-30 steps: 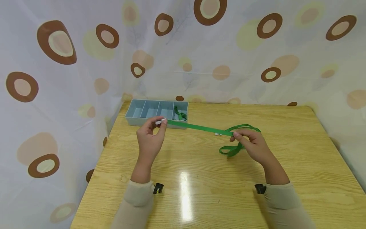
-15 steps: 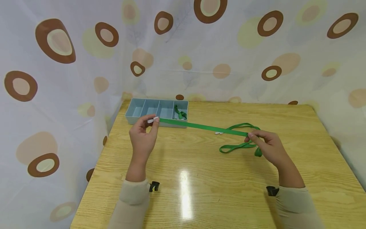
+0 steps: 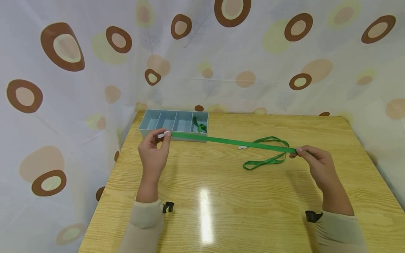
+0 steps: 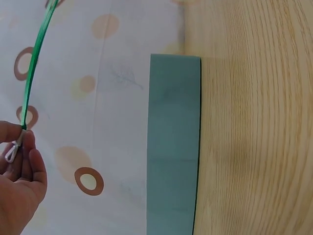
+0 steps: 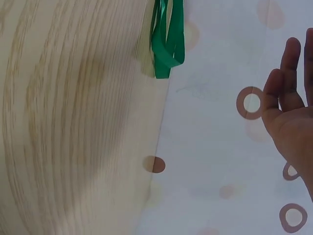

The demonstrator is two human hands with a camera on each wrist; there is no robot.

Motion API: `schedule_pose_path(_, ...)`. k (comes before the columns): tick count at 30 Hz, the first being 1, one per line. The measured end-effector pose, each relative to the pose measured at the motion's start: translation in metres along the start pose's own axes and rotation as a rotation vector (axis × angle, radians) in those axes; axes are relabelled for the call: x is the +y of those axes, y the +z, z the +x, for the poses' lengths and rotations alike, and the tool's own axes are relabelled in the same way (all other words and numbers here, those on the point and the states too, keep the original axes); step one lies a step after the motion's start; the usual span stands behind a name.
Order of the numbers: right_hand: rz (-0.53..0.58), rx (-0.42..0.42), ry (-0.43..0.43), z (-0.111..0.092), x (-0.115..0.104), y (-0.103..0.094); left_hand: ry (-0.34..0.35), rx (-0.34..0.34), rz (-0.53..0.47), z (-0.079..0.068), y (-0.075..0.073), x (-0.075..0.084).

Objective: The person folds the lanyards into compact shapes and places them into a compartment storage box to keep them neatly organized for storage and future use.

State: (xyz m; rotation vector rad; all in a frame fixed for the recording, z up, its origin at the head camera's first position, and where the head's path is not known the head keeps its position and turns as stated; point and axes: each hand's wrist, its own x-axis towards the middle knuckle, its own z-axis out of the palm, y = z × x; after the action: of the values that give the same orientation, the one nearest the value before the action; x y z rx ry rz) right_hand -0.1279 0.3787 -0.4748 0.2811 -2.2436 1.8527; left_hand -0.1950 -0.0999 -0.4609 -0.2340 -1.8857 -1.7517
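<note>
A green lanyard (image 3: 232, 141) is stretched between my hands above the table. At its left end, my left hand (image 3: 153, 154) pinches it by the white clip (image 3: 163, 134) between thumb and fingers; the left wrist view shows the clip's loop (image 4: 13, 152) against the fingers. My right hand (image 3: 322, 168) pinches the other end between thumb and forefinger, though that pinch falls outside the right wrist view. Beneath the taut strap, a second green lanyard (image 3: 264, 162) lies loosely looped on the table, its white clip (image 3: 242, 147) pointing left.
A blue-grey divided tray (image 3: 148, 133) stands at the table's back left, just behind my left hand. In its rightmost compartment lies a bundled green lanyard (image 3: 199, 127). A patterned curtain (image 3: 190, 70) hangs along the back and sides of the wooden table (image 3: 246, 211).
My right hand has slid rightward along the lanyard to its end while my left hand moved slightly left. A longer stretch is now taut, and the dangling part has gone.
</note>
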Motion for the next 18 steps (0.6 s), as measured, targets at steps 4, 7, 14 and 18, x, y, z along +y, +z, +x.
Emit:
schedule_pose_path(4,0.057,0.056,0.024,-0.002,0.001,-0.006,0.006,0.013,-0.001,0.000,-0.003,0.000)
schedule_pose_path(7,0.051,0.081,0.053,-0.003,0.002,-0.008,0.007,0.014,0.001,0.000,-0.004,0.000)
schedule_pose_path(14,0.131,0.083,0.023,-0.004,0.006,-0.010,0.003,0.014,0.005,0.000,-0.006,0.001)
schedule_pose_path(18,0.234,0.056,-0.029,-0.004,0.008,-0.012,0.002,0.013,0.006,0.000,-0.007,0.000)
